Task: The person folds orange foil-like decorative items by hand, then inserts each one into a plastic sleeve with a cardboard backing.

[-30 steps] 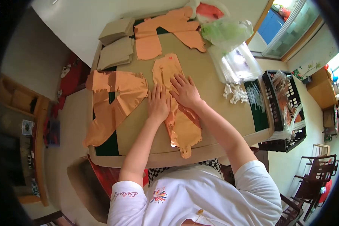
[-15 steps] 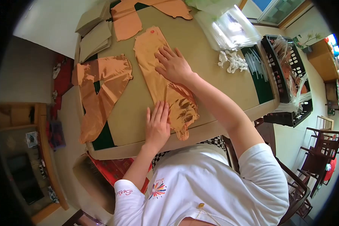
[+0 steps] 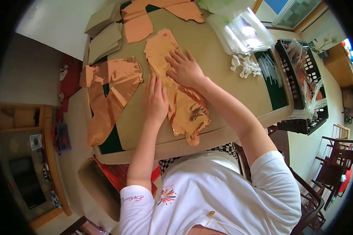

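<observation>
A deflated rose-gold foil balloon (image 3: 184, 111), folded into a long strip, lies in front of me on the brown table covering, its wrinkled end near the table's front edge. My right hand (image 3: 185, 71) rests flat on its upper part with fingers spread. Along the balloon's left edge lies my left hand (image 3: 157, 100), fingers stretched out and touching the foil. Left of it, a second flat foil balloon (image 3: 113, 96) is spread out, with an opening in its middle. Another foil balloon (image 3: 137, 25) lies at the far edge, partly cut off by the view.
Stacked cardboard pieces (image 3: 106, 42) sit at the back left. Toward the back right are clear plastic bags (image 3: 243, 33), white bundled strings (image 3: 246, 65) and clear straws (image 3: 270, 69). A black crate (image 3: 298, 78) holding plastic-wrapped items stands beside the table's right edge.
My left hand has slid away from me along the balloon's left edge, from its lower part to its middle. My right hand stays on the upper part. The view has shifted slightly.
</observation>
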`<state>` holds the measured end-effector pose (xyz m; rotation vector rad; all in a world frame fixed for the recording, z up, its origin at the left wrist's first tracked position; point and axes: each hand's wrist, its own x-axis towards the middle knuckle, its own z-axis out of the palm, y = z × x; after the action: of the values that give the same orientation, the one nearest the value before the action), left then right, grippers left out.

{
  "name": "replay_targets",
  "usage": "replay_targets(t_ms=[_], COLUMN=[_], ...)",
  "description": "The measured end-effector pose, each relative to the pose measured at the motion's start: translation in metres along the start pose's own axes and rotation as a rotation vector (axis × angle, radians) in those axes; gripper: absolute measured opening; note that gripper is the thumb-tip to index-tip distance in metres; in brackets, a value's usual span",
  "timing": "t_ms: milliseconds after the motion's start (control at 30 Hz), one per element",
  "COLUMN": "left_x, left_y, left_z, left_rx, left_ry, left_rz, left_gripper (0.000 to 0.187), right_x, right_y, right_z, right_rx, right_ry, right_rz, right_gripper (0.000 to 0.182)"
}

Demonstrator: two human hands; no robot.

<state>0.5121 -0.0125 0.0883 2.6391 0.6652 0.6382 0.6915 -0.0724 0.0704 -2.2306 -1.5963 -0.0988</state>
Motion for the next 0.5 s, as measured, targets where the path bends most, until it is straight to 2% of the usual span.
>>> replay_targets(t_ms=[100,200,267,500], left_x=[0.027,0.034,0.033,0.028], left_y=[-0.013,-0.02,-0.024,-0.027], left_z=[0.025,0.03,0.032,0.029], left_rx=[0.183,0.254,0.265,0.325], left_ry=[-0.004,-0.057,-0.06,-0.122], left_rz=[0.007,-0.049,-0.046,-0.035], left_gripper=[0.051,0.053,0.054,0.057], right_x=[-0.001,-0.001,-0.002,-0.001], right_y=[0.001,0.0,0.001,0.001], right_z=[0.0,0.001,0.005,0.002], right_rx=[0.0,0.002,-0.002,-0.013], right_ry=[-0.003,0.012,0.052,-0.01], right_rz=[-0.002,0.004,0.001,-0.014], right_gripper=[0.056,0.056,0.056,0.055])
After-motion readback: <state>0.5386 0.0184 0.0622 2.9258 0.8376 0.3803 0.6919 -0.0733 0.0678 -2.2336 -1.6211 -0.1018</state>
